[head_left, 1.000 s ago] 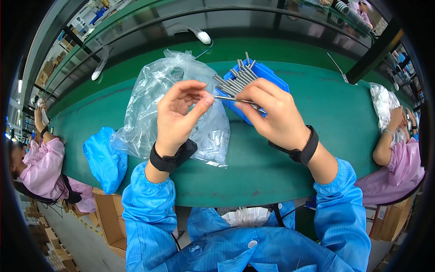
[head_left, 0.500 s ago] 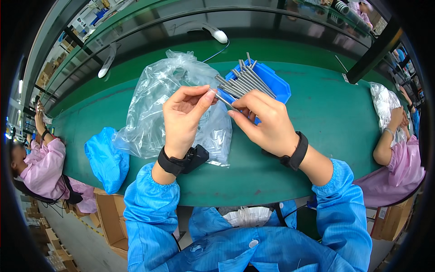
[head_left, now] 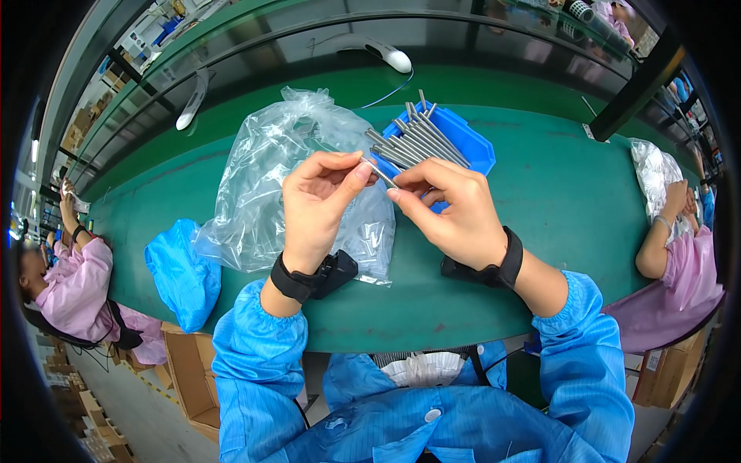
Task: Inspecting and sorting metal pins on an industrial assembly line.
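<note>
Between my two hands is a thin, ridged metal rod (head_left: 384,176), slanting down to the right. My left hand (head_left: 315,202) pinches its upper end between thumb and index finger. The thumb and fingers of my right hand (head_left: 454,210) close on its lower end; part of the rod is hidden there. Just beyond my right hand stands a blue plastic bin (head_left: 480,148) with several grey metal rods (head_left: 426,137) piled in it, some jutting over its rim. A clear plastic bag (head_left: 251,174) lies crumpled behind and beside my left hand.
A blue cloth-like bundle (head_left: 184,272) lies on the green table (head_left: 540,201) at left. White curved devices (head_left: 397,60) rest on the green strip beyond. Co-workers in pink sit at both sides. A dark metal post (head_left: 639,86) stands back right; an open cardboard box (head_left: 185,370) is below left.
The white devices on the far strip have shifted to the right. My hands have drawn slightly closer together, less of the rod showing between them. The bin and clear bag stay put.
</note>
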Motion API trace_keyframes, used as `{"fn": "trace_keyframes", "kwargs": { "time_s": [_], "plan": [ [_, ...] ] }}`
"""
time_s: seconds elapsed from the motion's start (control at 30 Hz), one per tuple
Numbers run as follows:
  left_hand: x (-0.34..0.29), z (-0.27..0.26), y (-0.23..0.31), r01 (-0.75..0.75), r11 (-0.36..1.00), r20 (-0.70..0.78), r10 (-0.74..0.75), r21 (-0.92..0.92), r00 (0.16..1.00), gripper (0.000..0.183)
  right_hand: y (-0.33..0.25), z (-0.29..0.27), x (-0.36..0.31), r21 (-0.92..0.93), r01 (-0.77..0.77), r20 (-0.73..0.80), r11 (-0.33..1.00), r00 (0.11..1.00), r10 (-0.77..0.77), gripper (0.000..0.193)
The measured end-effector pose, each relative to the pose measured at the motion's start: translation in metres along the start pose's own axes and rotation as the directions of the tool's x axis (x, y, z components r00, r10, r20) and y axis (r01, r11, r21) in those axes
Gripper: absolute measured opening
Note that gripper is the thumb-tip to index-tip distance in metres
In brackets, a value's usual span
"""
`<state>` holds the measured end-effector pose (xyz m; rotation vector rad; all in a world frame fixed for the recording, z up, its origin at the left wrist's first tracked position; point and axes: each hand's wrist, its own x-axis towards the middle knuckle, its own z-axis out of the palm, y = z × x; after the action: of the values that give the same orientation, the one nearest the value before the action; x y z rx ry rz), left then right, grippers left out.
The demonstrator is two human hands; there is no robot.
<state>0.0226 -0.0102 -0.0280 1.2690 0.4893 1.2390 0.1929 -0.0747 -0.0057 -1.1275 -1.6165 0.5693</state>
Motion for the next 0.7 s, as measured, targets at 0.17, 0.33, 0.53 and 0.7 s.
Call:
{"fn": "trace_keyframes", "kwargs": {
  "time_s": [0.17,0.33,0.53,0.7],
  "plan": [
    [-0.002,0.003,0.0,-0.027,0.999,-0.007,0.027,0.027,1.0,0.013,0.001,0.001,0.0,-0.027,0.046,-0.024,0.999,0.999,-0.047,0.009],
    [-0.003,0.004,-0.003,-0.068,0.995,-0.025,0.07,0.074,0.997,0.015,0.005,0.001,-0.001,-0.235,0.2,-0.011,0.951,0.978,-0.208,0.008],
    [-0.006,0.01,-0.005,-0.102,0.991,-0.05,0.107,0.09,0.993,0.018,0.008,0.003,-0.002,-0.232,0.207,-0.009,0.95,0.977,-0.215,0.009],
    [-0.007,0.01,-0.003,-0.077,0.994,-0.056,0.081,0.076,0.995,0.017,0.001,0.004,-0.002,0.019,-0.025,-0.004,0.999,1.0,0.025,0.011]
  ]
}}
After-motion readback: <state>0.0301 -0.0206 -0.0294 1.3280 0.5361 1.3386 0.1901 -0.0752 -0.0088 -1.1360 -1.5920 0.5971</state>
